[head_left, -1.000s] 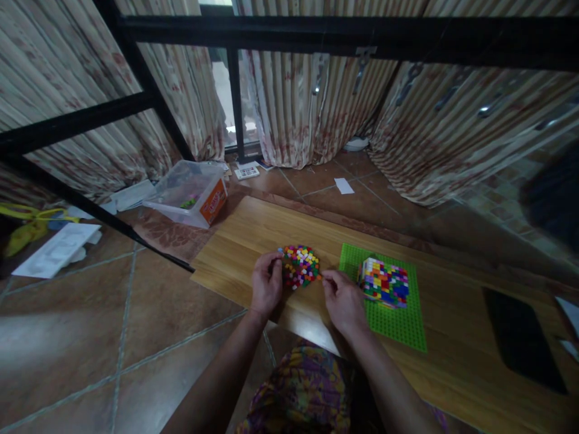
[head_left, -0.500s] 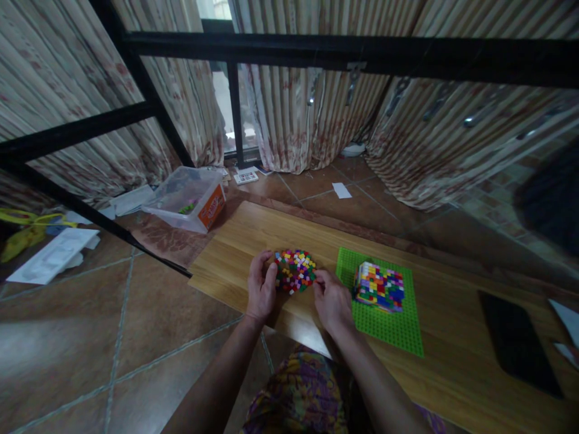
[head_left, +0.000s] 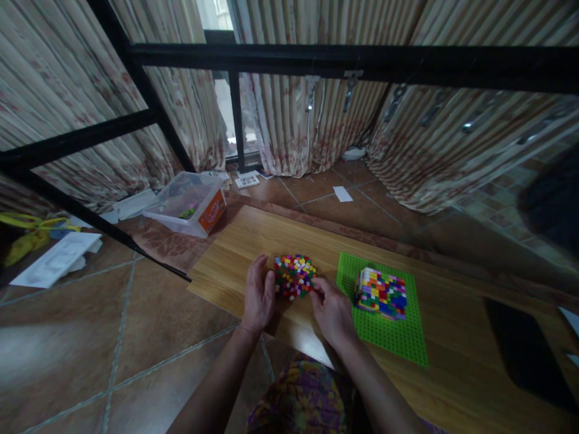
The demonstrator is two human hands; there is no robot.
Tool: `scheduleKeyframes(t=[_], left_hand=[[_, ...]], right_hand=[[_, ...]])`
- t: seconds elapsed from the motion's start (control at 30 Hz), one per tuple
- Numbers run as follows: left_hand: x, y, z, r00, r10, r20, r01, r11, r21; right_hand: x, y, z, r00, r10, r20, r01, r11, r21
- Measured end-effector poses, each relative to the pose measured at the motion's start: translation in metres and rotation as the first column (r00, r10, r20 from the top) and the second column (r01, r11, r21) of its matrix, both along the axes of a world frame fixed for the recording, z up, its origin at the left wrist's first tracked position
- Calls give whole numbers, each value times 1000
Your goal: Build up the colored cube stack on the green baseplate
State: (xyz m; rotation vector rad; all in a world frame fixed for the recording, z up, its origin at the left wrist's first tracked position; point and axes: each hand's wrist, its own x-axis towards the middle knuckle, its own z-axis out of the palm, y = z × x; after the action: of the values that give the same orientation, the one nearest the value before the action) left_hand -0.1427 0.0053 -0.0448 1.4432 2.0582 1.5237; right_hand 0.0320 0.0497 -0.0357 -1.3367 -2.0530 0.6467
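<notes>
A heap of tiny multicoloured building bricks [head_left: 295,276] lies on the wooden table between my two hands. At the heap's left side rests my left hand [head_left: 259,295], open and empty, with the thumb apart from the curved fingers. My right hand [head_left: 332,308] is at the heap's right edge, thumb and fingertips pinched together; whatever they hold is too small to make out. To the right, a green baseplate [head_left: 393,343] bears a block built of many coloured bricks [head_left: 382,292].
A black phone-like slab [head_left: 527,349] lies at the table's right. Beyond the left end of the wooden table [head_left: 226,265] stands a clear plastic box [head_left: 181,205] with an orange label. Black metal bars [head_left: 294,57] cross in front of the curtains.
The view has tilted up slightly, so everything sits a little lower. My left hand has drawn slightly away from the heap; my right hand keeps pinching at its right edge.
</notes>
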Motion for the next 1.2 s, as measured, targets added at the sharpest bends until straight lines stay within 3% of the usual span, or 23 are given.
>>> scheduleKeyframes(t=[0.2, 0.4, 0.57, 0.73, 0.9, 1.03, 1.2], left_hand=[[-23, 34, 4, 989, -89, -117, 61, 973, -221], [-39, 51, 13, 921, -323, -218, 251, 920, -301], [-46, 55, 12, 872, -429, -238, 353, 885, -302], [-47, 54, 8, 884, -417, -212, 360, 896, -262], [-43, 38, 7, 950, -294, -107, 274, 947, -165], [-34, 22, 4, 980, -156, 126, 164, 985, -59], [-21, 18, -5, 910, -123, 396, 121, 992, 29]], right_hand=[[-6, 24, 3, 999, -26, -37, 28, 997, 67], [-28, 53, -5, 979, 198, -47, -196, 980, 43], [-45, 52, -6, 943, 302, 141, -309, 951, 31], [-49, 47, -3, 906, 359, 226, -384, 920, 79], [-45, 40, -3, 892, 406, 197, -432, 894, 118], [-40, 31, -6, 891, 428, 149, -446, 888, 117], [-38, 33, -10, 944, 329, -2, -327, 939, 109]])
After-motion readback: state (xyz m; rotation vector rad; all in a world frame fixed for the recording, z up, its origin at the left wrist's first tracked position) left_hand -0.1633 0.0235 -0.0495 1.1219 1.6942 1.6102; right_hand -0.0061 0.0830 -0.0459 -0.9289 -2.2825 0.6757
